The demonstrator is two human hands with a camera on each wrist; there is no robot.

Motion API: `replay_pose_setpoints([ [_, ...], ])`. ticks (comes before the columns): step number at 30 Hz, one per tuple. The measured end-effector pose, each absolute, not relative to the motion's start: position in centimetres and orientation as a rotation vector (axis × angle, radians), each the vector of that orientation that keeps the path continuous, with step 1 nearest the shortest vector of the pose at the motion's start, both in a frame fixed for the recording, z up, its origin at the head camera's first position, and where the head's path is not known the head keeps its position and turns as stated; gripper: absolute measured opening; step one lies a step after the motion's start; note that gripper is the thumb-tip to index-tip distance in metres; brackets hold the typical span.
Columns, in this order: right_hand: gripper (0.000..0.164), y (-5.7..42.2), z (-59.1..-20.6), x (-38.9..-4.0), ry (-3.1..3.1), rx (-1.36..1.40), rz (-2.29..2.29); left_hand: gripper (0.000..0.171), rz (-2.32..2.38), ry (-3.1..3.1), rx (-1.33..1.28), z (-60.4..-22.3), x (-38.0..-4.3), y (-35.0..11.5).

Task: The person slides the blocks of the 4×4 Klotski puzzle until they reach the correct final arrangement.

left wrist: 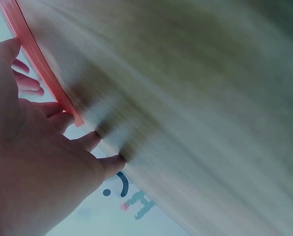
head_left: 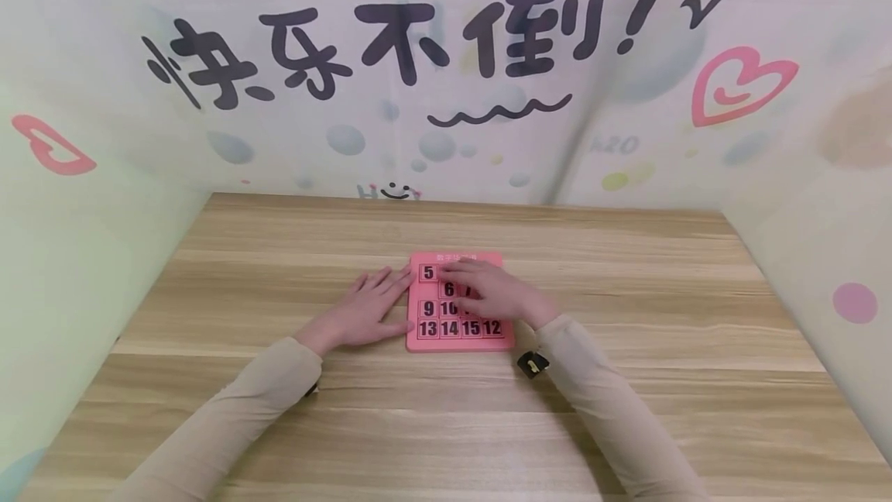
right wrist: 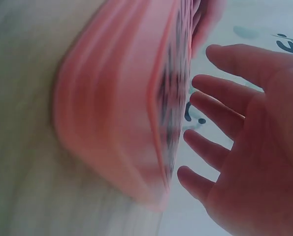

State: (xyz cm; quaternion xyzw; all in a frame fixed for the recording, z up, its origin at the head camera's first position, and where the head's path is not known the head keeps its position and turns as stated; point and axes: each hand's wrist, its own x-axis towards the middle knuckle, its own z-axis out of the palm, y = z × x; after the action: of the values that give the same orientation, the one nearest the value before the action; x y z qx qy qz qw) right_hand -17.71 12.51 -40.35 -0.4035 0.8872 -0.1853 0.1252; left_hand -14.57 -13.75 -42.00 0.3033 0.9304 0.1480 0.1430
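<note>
A pink sliding number puzzle [head_left: 456,344] lies flat on the table, its black-numbered tiles facing up. Below the 5 tile [head_left: 428,273], left of the 6, there is a gap without a tile. At the puzzle's left side is my left hand [head_left: 365,314], fingers extended; in the left wrist view its thumb and some fingertips meet the pink side wall [left wrist: 47,69], while other fingertips rest on the wood. My right hand [head_left: 505,293] reaches over the tiles from the right with spread, slightly bent fingers, hiding the upper right ones. The bottom row reads 13, 14, 15, 12.
The wood-grain table [head_left: 446,424] runs back to a white printed cloth [head_left: 334,161] with large black characters. Similar light panels stand at both sides. A small black object [head_left: 533,363] is at the right wrist, by the cuff.
</note>
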Motion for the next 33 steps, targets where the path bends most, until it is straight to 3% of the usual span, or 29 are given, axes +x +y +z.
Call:
replay_pose_setpoints([
  [33,0.051,12.47,-40.42,-18.05,2.506,-1.199,-0.539,0.081,0.441,2.690,0.891,-41.95,-14.57,-13.69],
])
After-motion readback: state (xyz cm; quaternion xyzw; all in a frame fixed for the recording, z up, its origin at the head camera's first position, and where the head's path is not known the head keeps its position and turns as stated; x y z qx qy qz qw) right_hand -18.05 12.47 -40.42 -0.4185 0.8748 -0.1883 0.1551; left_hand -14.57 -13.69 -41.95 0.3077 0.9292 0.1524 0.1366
